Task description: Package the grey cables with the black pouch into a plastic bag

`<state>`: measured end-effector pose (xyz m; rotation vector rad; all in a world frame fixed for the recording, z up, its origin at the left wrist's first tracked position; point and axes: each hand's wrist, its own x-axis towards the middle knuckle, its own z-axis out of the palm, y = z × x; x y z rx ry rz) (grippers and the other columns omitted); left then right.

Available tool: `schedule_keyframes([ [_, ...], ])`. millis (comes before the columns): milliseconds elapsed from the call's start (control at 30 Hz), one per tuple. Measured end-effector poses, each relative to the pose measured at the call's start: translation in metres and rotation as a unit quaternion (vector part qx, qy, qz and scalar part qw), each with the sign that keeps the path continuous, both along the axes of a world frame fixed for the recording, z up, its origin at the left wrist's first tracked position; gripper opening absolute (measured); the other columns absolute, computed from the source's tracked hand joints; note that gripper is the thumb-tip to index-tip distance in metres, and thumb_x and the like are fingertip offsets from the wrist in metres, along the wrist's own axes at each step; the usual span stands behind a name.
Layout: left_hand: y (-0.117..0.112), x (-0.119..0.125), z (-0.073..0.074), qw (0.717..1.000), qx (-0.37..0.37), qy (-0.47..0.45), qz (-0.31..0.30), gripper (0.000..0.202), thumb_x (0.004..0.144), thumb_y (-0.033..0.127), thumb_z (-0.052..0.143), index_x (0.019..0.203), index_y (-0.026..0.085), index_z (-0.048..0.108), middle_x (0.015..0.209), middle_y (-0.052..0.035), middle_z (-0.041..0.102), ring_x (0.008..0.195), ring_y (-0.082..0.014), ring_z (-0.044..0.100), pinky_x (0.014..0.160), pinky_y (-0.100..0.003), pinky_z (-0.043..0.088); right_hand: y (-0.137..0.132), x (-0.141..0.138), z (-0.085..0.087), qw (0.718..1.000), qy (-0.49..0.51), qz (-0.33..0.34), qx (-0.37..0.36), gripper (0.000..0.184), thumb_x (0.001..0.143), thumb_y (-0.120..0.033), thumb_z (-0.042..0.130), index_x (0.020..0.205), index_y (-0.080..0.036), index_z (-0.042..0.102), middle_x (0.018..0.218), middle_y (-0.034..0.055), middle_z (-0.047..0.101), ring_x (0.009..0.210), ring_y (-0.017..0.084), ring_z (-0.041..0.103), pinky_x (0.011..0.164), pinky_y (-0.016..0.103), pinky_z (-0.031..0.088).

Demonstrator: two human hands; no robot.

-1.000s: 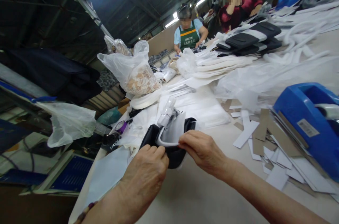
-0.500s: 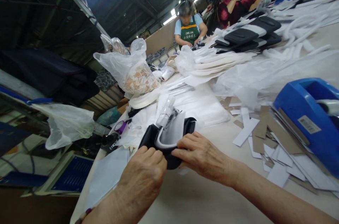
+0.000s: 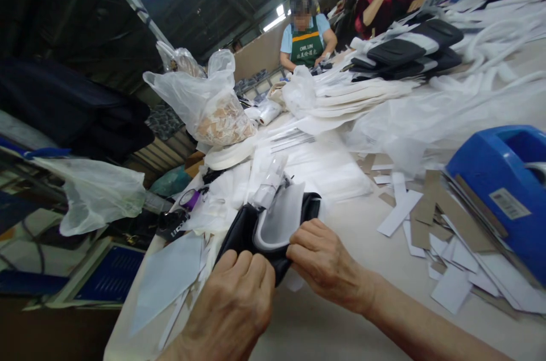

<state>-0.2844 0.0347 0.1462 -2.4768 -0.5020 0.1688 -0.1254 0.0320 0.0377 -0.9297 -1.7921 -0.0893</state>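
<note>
Both my hands grip a black pouch-like piece (image 3: 242, 229) with a white lining (image 3: 285, 218) on the worktable (image 3: 341, 315). My left hand (image 3: 232, 307) is closed on its near left edge, fingers curled over the black material. My right hand (image 3: 324, 261) pinches the near right edge, fingers bent over the rim. A clear plastic-wrapped part (image 3: 268, 185) sticks up from the far side of the piece.
A blue tape dispenser (image 3: 507, 190) stands at the right, with paper and cardboard strips (image 3: 430, 224) beside it. Clear plastic bags (image 3: 213, 105), white sheets (image 3: 324, 167) and black-and-white stacked pieces (image 3: 405, 57) lie farther back. Two other people (image 3: 307, 37) work at the far end.
My right hand moved from the white rim down onto the pouch's near right edge. Both hands and the pouch sit slightly lower and closer to me.
</note>
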Motion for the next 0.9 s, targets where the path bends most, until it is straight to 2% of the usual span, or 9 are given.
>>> schedule_keyframes([
  [100, -0.001, 0.003, -0.002, 1.0, 0.007, 0.004, 0.012, 0.023, 0.066, -0.002, 0.044, 0.065, 0.02, 0.05, 0.061, -0.0029, 0.047, 0.056, -0.0224, 0.038, 0.055, -0.035, 0.026, -0.006, -0.001, -0.003, 1.0, 0.013, -0.002, 0.006, 0.032, 0.093, -0.014, 0.035, 0.067, -0.015, 0.053, 0.066, 0.0036, 0.055, 0.063, 0.014, 0.042, 0.061, 0.029, 0.032],
  [233, 0.004, 0.001, -0.003, 0.999, -0.034, -0.034, -0.001, 0.022, 0.062, -0.001, 0.047, 0.062, 0.02, 0.051, 0.06, -0.0032, 0.048, 0.056, -0.0221, 0.037, 0.056, -0.034, 0.024, -0.013, 0.001, -0.01, 1.0, 0.003, -0.004, -0.002, 0.019, 0.092, -0.015, 0.043, 0.079, -0.015, 0.056, 0.071, 0.0018, 0.058, 0.068, 0.013, 0.048, 0.07, 0.027, 0.038],
  [367, 0.007, -0.004, -0.003, 0.998, -0.045, -0.039, 0.021, 0.021, 0.062, 0.0, 0.048, 0.062, 0.02, 0.052, 0.061, -0.004, 0.049, 0.059, -0.0226, 0.038, 0.058, -0.034, 0.023, -0.011, 0.004, -0.019, 0.998, -0.043, -0.04, -0.023, 0.027, 0.094, -0.012, 0.035, 0.074, -0.016, 0.053, 0.068, 0.0004, 0.055, 0.069, 0.013, 0.048, 0.088, 0.03, 0.037],
  [500, 0.003, -0.002, -0.003, 0.999, -0.043, -0.024, 0.022, 0.02, 0.064, 0.001, 0.049, 0.062, 0.021, 0.052, 0.061, -0.0036, 0.049, 0.059, -0.0225, 0.037, 0.059, -0.035, 0.022, -0.005, 0.01, -0.021, 0.992, -0.1, -0.07, -0.026, 0.026, 0.093, -0.017, 0.039, 0.069, -0.017, 0.05, 0.067, -0.0003, 0.054, 0.068, 0.014, 0.048, 0.098, 0.035, 0.032],
  [600, -0.003, 0.003, -0.007, 0.999, -0.037, -0.006, 0.007, 0.02, 0.06, 0.0, 0.049, 0.062, 0.02, 0.052, 0.06, -0.0031, 0.05, 0.057, -0.0214, 0.037, 0.057, -0.034, 0.021, -0.004, 0.016, -0.022, 0.987, -0.138, -0.065, -0.041, 0.025, 0.091, -0.013, 0.039, 0.07, -0.018, 0.05, 0.065, -0.0015, 0.053, 0.066, 0.014, 0.047, 0.101, 0.037, 0.029],
  [767, -0.011, 0.013, -0.021, 0.998, -0.023, 0.028, -0.057, 0.012, 0.057, 0.006, 0.051, 0.058, 0.018, 0.053, 0.054, -0.0032, 0.048, 0.05, -0.0194, 0.037, 0.05, -0.034, 0.018, -0.008, 0.023, -0.031, 0.984, -0.162, -0.05, -0.064, 0.023, 0.089, -0.008, 0.041, 0.071, -0.018, 0.051, 0.069, -0.0018, 0.055, 0.07, 0.014, 0.05, 0.105, 0.037, 0.023],
  [900, -0.015, 0.019, -0.03, 0.995, -0.027, 0.026, -0.091, 0.011, 0.062, 0.008, 0.05, 0.058, 0.016, 0.054, 0.054, -0.0036, 0.05, 0.051, -0.0189, 0.04, 0.053, -0.033, 0.027, -0.01, 0.03, -0.04, 0.981, -0.174, -0.05, -0.074, 0.022, 0.088, -0.008, 0.043, 0.071, -0.018, 0.052, 0.069, -0.0026, 0.056, 0.071, 0.014, 0.05, 0.107, 0.038, 0.022],
])
